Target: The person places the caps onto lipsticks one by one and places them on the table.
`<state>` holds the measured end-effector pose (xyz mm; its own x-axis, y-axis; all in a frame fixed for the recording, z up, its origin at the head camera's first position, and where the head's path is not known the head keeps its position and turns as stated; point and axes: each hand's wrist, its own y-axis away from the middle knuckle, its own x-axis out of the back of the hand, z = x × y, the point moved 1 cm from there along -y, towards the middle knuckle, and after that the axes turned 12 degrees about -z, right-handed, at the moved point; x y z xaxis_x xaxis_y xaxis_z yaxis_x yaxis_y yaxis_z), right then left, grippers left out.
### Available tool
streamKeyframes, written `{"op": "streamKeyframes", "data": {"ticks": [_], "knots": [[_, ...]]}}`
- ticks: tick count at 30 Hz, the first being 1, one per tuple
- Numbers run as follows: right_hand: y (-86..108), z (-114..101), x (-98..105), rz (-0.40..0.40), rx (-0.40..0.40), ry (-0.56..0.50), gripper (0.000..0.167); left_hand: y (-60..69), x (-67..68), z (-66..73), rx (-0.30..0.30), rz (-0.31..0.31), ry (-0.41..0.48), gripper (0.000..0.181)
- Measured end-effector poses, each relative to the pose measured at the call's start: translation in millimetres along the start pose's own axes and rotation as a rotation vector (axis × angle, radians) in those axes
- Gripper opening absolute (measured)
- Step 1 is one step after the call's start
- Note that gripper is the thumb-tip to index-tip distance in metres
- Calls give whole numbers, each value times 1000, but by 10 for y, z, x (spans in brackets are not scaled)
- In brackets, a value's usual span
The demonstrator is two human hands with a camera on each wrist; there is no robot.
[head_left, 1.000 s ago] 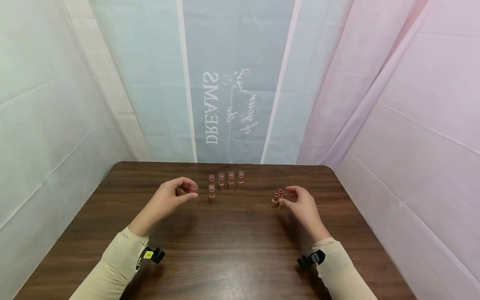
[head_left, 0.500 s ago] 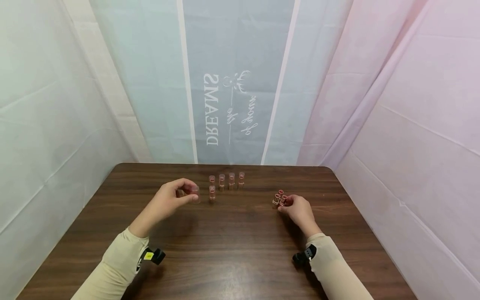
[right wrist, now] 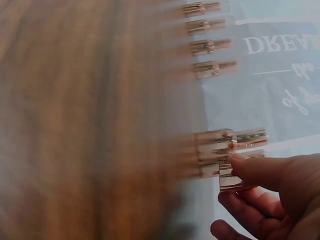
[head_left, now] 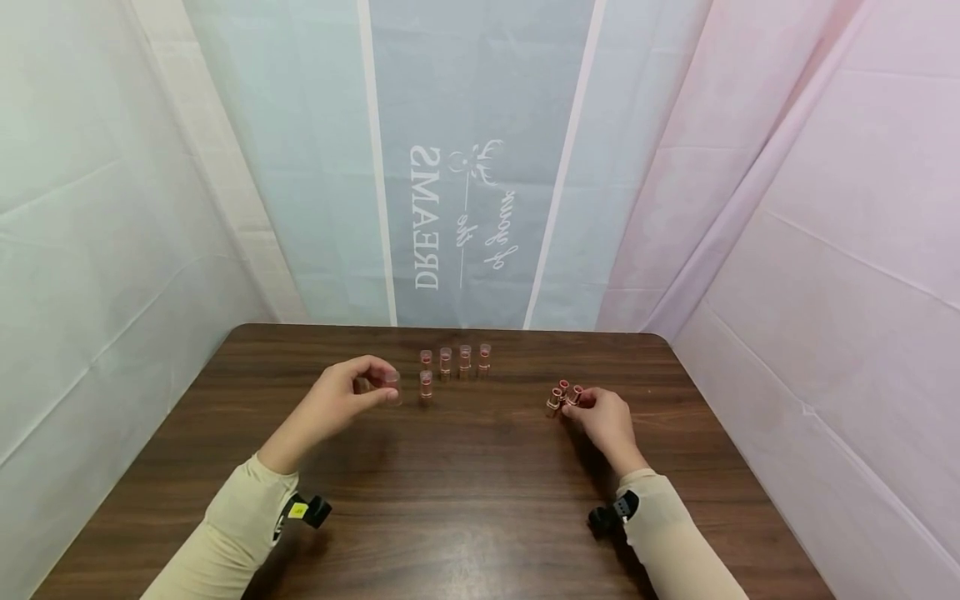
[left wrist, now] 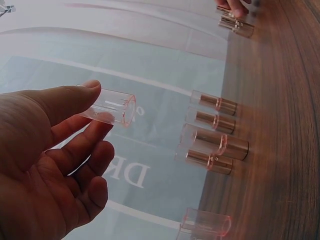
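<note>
My left hand (head_left: 348,390) pinches a clear lipstick cap (left wrist: 112,106) between thumb and fingertips, above the table; nothing shows inside it. At the right, my right hand (head_left: 606,417) pinches a gold lipstick tube (right wrist: 232,181) without a cap. Beside it stand two more uncapped gold lipstick tubes (head_left: 555,400), close together. In the right wrist view the held tube sits higher than its neighbours. Between the hands, several capped lipsticks (head_left: 465,360) stand upright in a back row, and one capped lipstick (head_left: 426,387) stands in front of that row's left end.
Clear pinkish caps (left wrist: 205,222) show at the bottom of the left wrist view. All stands on a dark wooden table (head_left: 465,500). A printed curtain (head_left: 480,100) hangs behind its far edge, with white cloth walls (head_left: 97,250) on both sides.
My right hand has come down around one gold lipstick tube and gripped it. That tube has shifted slightly right, away from the other two. The left hand stays nearly still with its cap.
</note>
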<state>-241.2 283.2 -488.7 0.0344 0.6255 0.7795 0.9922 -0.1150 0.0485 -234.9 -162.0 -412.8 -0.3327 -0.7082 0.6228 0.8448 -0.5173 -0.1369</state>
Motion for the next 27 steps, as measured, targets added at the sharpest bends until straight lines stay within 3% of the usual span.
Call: {"op": "streamKeyframes", "data": {"ticks": [6,12,19,27], "knots": [[60,-116,200,75,67,-39,28,-2,5,9,1,3,-8,26],[177,-424,337,80,200,-154,26,1,0,29,2,-8,5,23],[368,-922,309,7,358,-297,21,5,-28,64,-8,-32,8,25],[527,-1295,115,-95,463,-309,18,9,-106,115,-22,-58,13,27]]}}
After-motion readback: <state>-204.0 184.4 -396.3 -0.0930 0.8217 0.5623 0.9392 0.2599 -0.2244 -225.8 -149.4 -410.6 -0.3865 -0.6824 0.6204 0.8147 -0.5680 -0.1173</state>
